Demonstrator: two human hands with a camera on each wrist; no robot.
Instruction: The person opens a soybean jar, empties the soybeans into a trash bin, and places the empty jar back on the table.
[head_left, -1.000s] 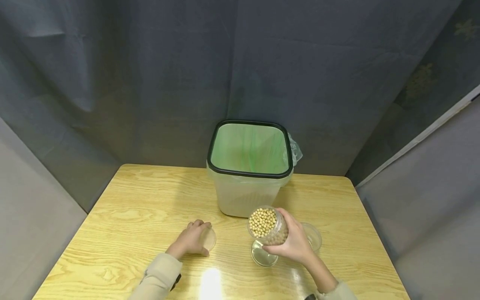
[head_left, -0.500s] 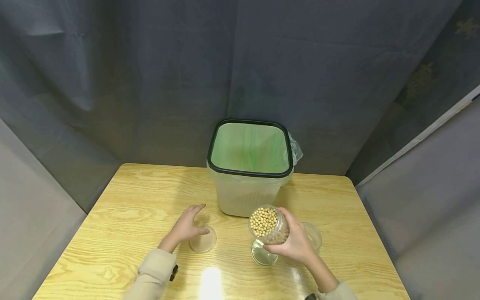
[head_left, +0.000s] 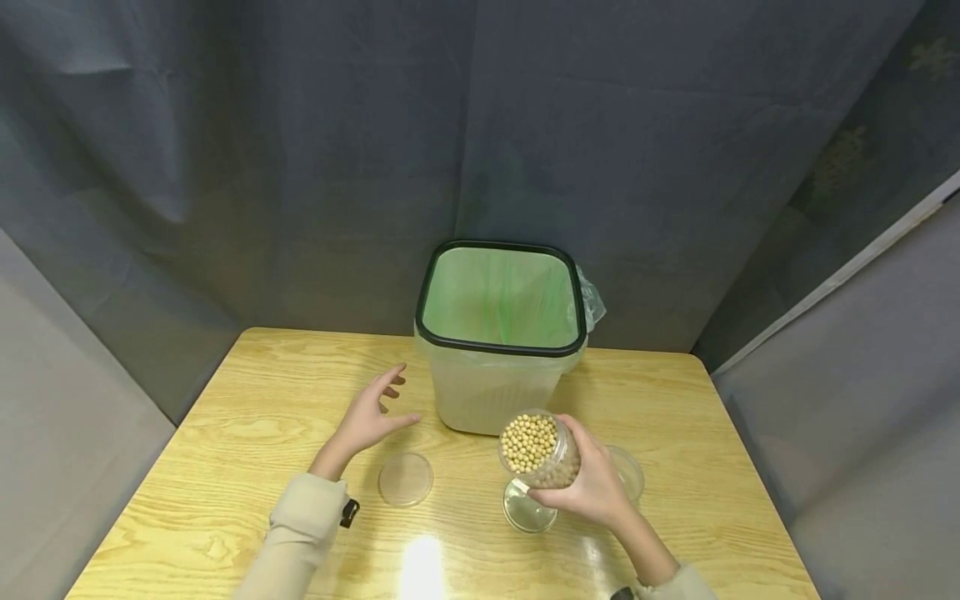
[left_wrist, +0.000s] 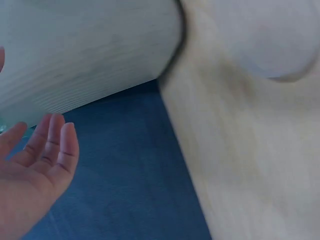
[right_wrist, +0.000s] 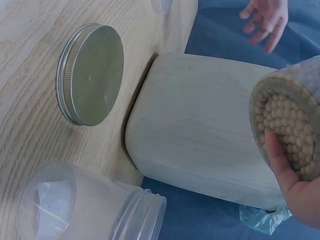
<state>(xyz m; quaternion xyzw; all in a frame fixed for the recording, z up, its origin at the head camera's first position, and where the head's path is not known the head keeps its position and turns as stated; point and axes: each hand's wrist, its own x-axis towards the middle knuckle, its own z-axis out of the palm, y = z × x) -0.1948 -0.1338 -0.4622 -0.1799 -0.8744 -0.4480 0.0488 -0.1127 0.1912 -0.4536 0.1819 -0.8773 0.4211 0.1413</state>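
Note:
My right hand [head_left: 588, 479] grips a transparent jar [head_left: 560, 468] of pale yellow beans [head_left: 528, 442], tilted so its bean-filled end faces up and left. In the right wrist view the thumb presses against the jar. A round metal screw lid [right_wrist: 97, 75] lies on the table below it. Beside it in that view stands a second transparent jar [right_wrist: 95, 202], partly hidden behind my right hand in the head view. My left hand [head_left: 367, 423] is held over the table with fingers spread and holds nothing. Nearer me than that hand lies a thin translucent disc [head_left: 406, 479].
A whitish bin [head_left: 495, 392] with a black rim and green liner stands behind both hands, at the back middle of the wooden table [head_left: 225, 458]. Some liner plastic [head_left: 591, 300] bulges out at its right side. Dark cloth [head_left: 337, 167] hangs behind the table.
My left hand has let go of the translucent disc and moved up and away from it, toward the bin's left side, fingers spreading. My right hand and the jar have barely moved.

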